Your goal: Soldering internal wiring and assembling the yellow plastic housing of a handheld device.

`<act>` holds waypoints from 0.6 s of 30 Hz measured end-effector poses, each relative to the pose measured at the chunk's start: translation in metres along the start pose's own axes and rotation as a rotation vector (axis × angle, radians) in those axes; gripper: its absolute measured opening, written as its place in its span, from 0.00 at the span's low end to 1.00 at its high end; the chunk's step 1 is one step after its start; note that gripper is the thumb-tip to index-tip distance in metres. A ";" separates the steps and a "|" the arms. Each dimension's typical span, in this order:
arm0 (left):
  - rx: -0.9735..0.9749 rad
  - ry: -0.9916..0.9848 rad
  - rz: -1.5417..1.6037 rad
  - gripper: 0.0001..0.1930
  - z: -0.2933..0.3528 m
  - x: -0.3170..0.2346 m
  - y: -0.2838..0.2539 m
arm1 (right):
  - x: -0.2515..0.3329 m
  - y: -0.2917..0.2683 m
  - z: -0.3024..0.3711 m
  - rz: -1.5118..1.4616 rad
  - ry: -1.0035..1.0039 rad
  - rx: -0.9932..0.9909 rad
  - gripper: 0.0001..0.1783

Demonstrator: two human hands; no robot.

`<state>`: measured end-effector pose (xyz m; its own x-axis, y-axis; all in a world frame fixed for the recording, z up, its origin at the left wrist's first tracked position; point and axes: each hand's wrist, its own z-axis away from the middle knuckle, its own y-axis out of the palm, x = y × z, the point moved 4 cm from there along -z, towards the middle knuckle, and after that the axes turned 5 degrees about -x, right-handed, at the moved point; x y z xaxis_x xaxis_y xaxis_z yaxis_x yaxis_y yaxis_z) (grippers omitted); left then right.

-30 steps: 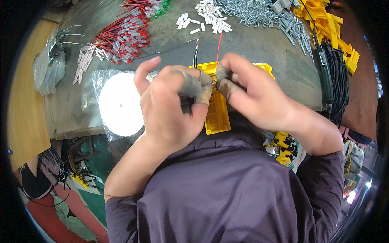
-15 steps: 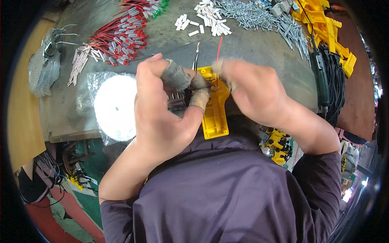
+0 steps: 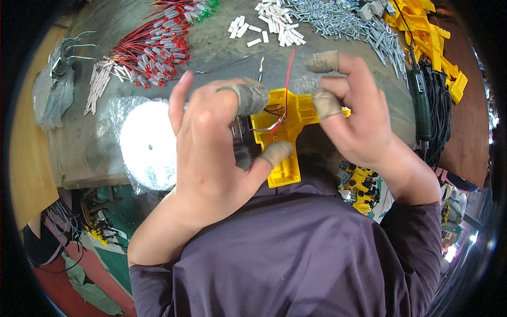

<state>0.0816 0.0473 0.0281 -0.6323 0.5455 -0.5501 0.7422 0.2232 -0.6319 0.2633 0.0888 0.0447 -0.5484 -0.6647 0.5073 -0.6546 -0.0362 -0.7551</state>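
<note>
The yellow plastic housing (image 3: 285, 171), T-shaped and hollow, sits at the table's front edge before me. A thin red wire (image 3: 289, 74) stands up from it, and bare twisted wire ends (image 3: 277, 124) lie inside. A dark metal part (image 3: 242, 129) shows at its left side, partly behind my left hand. My left hand (image 3: 208, 132) is at the housing's left, thumb over its lower part and index finger by its upper edge, with a gap between them. My right hand (image 3: 362, 103) is raised by the housing's right arm, thumb and fingers apart, holding nothing. Worn tape wraps several fingertips.
Red-capped leads (image 3: 158, 50) and white sleeves (image 3: 280, 24) lie at the back. Beyond are screws (image 3: 338, 21) and yellow housings (image 3: 422, 37). A dark green screwdriver-like tool (image 3: 421, 105) stands beside black cables (image 3: 437, 116). A bright white disc (image 3: 148, 145) in clear wrap lies left.
My left thumb and index finger have parted from their pinch at the wires. My right hand has moved right, away from the red wire, and its fingers have spread. The housing shifted slightly.
</note>
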 end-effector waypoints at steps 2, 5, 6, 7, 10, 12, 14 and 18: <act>0.021 -0.016 -0.010 0.43 0.008 0.005 -0.006 | -0.007 -0.007 0.002 -0.262 0.310 0.176 0.20; 0.018 -0.040 -0.048 0.50 0.021 0.020 -0.019 | -0.016 -0.017 0.013 -0.173 0.290 0.103 0.19; -0.007 -0.049 -0.080 0.52 0.025 0.025 -0.024 | -0.022 -0.021 0.018 -0.179 0.346 0.057 0.20; 0.025 -0.028 -0.135 0.55 0.022 0.025 -0.028 | -0.030 -0.027 0.025 -0.249 0.474 -0.009 0.19; 0.094 -0.103 -0.107 0.57 0.026 0.037 -0.031 | -0.066 -0.048 0.038 0.106 0.223 -0.196 0.14; 0.129 -0.135 -0.101 0.54 0.027 0.037 -0.031 | -0.103 -0.069 0.057 0.044 0.505 -0.284 0.13; 0.169 -0.137 -0.083 0.52 0.023 0.031 -0.029 | -0.131 -0.108 0.084 0.083 0.550 -0.400 0.11; 0.320 -0.311 -0.245 0.51 0.031 0.046 -0.018 | -0.180 -0.197 0.132 0.131 0.566 -0.845 0.11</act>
<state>0.0323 0.0430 -0.0028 -0.8519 0.2304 -0.4703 0.4891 0.0291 -0.8717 0.5599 0.1171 0.0473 -0.6641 -0.1675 0.7287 -0.6042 0.6943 -0.3910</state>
